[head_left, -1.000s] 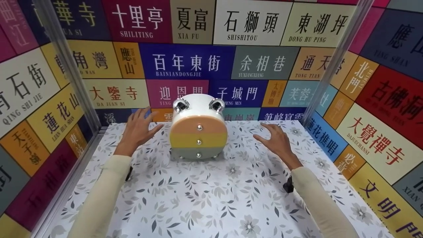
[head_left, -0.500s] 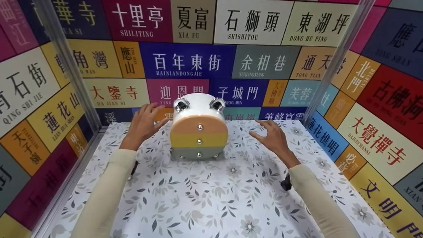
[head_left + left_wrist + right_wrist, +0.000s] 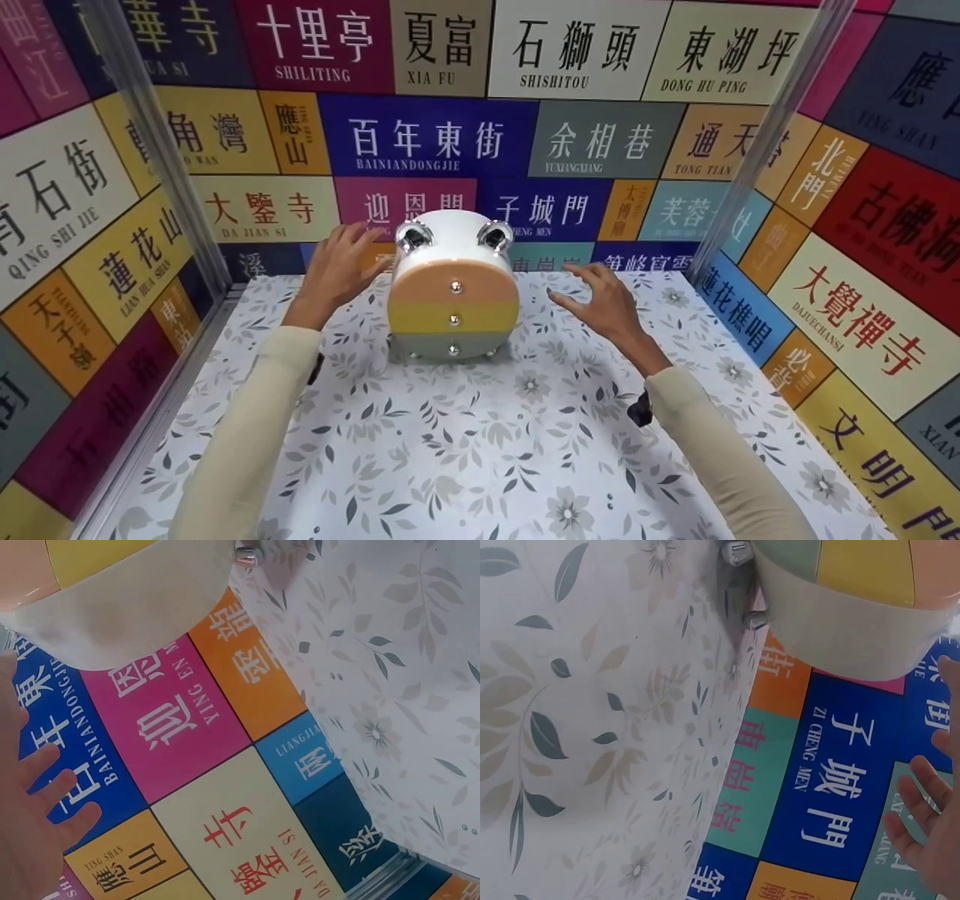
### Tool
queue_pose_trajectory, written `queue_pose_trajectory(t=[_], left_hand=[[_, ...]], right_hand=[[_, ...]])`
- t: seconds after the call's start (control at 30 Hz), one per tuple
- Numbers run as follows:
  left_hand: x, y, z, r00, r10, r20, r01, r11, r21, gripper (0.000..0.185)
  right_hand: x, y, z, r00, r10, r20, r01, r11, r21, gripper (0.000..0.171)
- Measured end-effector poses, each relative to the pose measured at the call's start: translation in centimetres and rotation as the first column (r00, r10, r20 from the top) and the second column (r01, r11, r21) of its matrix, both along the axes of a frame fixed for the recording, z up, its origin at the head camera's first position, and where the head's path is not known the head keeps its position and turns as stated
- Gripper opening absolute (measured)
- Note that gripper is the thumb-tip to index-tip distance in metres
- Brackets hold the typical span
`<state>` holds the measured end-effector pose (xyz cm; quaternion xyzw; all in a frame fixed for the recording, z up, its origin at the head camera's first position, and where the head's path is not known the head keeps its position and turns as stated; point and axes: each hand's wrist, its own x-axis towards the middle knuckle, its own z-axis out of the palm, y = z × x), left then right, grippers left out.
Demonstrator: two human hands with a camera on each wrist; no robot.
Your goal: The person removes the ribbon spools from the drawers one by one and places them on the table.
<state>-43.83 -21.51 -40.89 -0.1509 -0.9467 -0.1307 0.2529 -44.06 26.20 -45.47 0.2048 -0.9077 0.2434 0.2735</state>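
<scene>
A small rounded white cabinet [image 3: 453, 319] stands on the table, its front banded orange, yellow and grey-green, with a silver knob on each band. Two shiny frog-like eyes [image 3: 495, 237] sit on its top. My left hand [image 3: 339, 266] is raised at the cabinet's left, thumb tip right by its upper side. On the other side my right hand [image 3: 606, 304] hovers with fingers spread, a gap between it and the cabinet. In the left wrist view the cabinet's white side [image 3: 135, 607] shows beyond the fingers. Its short silver feet [image 3: 756, 619] appear in the right wrist view.
The table [image 3: 450, 450] has a white cloth with grey leaves and flowers. Walls of coloured sign panels [image 3: 427, 139] rise close behind the cabinet and on both sides. Clear corner posts [image 3: 161, 172] stand at the back left and right.
Both hands have moved inward toward the cabinet, the left hand also rising and reaching farther forward. The cabinet has stayed in place.
</scene>
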Motion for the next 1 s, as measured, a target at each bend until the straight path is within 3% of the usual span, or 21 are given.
queue_pose_trajectory(t=[0.3,0.6,1.0], left_hand=[[-0.4,1.0,0.6,1.0,-0.019,0.011,0.019,1.0,0.025,0.061],[-0.8,1.3,0.9,0.999,-0.041,-0.023,0.042,0.999,0.02,0.056],[-1.2,1.9,1.4,0.998,-0.061,-0.035,0.062,0.997,0.036,0.05]], right_hand=[[0.3,-2.3,0.9,0.996,0.072,-0.053,-0.073,0.997,-0.002,0.062],[0.7,-5.0,1.7,0.984,0.133,-0.119,-0.134,0.991,-0.004,0.057],[1.1,-8.8,1.9,0.95,0.205,-0.234,-0.209,0.978,0.008,0.052]])
